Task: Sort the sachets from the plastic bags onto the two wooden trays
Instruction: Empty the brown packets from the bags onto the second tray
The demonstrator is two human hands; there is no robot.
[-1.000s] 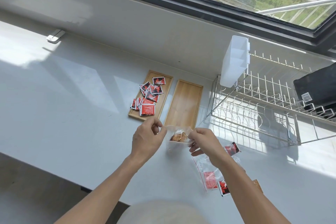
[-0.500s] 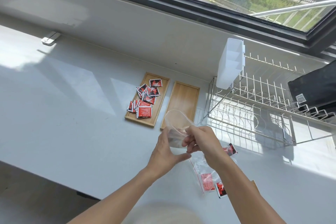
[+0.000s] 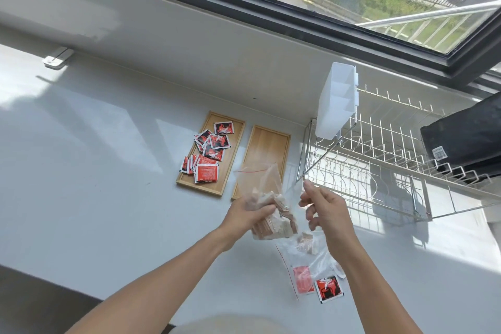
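My left hand [image 3: 248, 210] grips a clear zip bag [image 3: 260, 184] holding several brown sachets [image 3: 273, 225], lifted just in front of the bare right wooden tray [image 3: 269, 146]. My right hand [image 3: 324, 205] pinches the bag's right edge near its mouth. The left wooden tray [image 3: 233, 149] carries several red and black sachets [image 3: 210, 152]. On the counter under my right forearm lies a second clear bag [image 3: 311, 260] with a red sachet [image 3: 302, 278] inside, a red and black sachet [image 3: 328, 288] at its edge and a few brown pieces.
A wire dish rack [image 3: 379, 160] stands right of the trays, with a white plastic holder [image 3: 336, 102] on its left end and a black object [image 3: 466, 133] on its right. A window runs along the back. The counter edge is near me.
Both hands pulled the bag's mouth apart, then came together on it. Now the left hand holds the bag higher and tilted, its mouth towards the right tray, with the brown sachets bunched low.
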